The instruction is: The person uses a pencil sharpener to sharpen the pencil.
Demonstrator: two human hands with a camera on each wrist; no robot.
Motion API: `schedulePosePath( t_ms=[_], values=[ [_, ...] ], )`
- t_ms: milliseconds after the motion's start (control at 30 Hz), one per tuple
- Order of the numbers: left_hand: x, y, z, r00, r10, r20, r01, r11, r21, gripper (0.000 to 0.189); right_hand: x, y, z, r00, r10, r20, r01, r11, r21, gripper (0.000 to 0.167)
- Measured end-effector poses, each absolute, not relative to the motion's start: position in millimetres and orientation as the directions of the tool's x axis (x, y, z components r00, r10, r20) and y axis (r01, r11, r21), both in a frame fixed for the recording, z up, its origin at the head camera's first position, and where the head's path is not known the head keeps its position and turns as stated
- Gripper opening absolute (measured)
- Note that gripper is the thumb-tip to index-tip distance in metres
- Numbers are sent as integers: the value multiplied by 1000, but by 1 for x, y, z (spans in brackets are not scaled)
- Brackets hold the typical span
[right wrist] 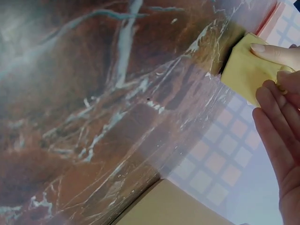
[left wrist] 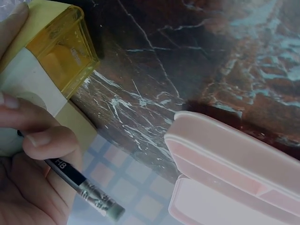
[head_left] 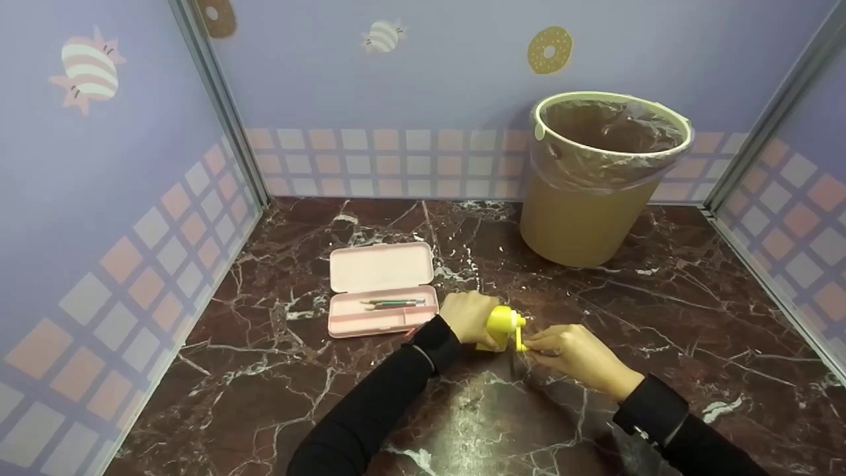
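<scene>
In the head view my left hand (head_left: pixel 466 317) grips a yellow hand-crank pencil sharpener (head_left: pixel 500 320) just above the dark marble table. The left wrist view shows the sharpener's see-through yellow drawer (left wrist: pixel 68 54). A black pencil (left wrist: pixel 68 172) marked HB, with a metal band and a greenish eraser, sticks out from between the fingers of that hand; its other end is hidden. With thumb and fingertips my right hand (head_left: pixel 576 354) pinches the small yellow crank handle (head_left: pixel 520 340) on the sharpener's right side.
An open pink pencil case (head_left: pixel 382 268) lies left of the left hand, with pencils (head_left: pixel 396 303) inside. Behind on the right stands a tall tan bin (head_left: pixel 575 218) lined with a clear bag. Patterned walls (head_left: pixel 396 92) enclose the table at the back and both sides.
</scene>
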State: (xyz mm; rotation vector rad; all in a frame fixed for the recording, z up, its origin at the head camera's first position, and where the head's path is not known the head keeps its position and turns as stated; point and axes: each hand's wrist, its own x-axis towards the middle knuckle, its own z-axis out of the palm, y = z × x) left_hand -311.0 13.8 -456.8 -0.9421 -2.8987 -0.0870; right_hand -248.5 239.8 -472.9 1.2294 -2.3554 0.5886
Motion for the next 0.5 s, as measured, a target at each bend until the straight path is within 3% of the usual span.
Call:
schedulePosePath(
  t_ms=[500],
  values=[
    [-314,13,-458,-794,598,105,606,793,59,51,-249,239,-472,-470,-668,578,-847,525,-82,28]
  ],
)
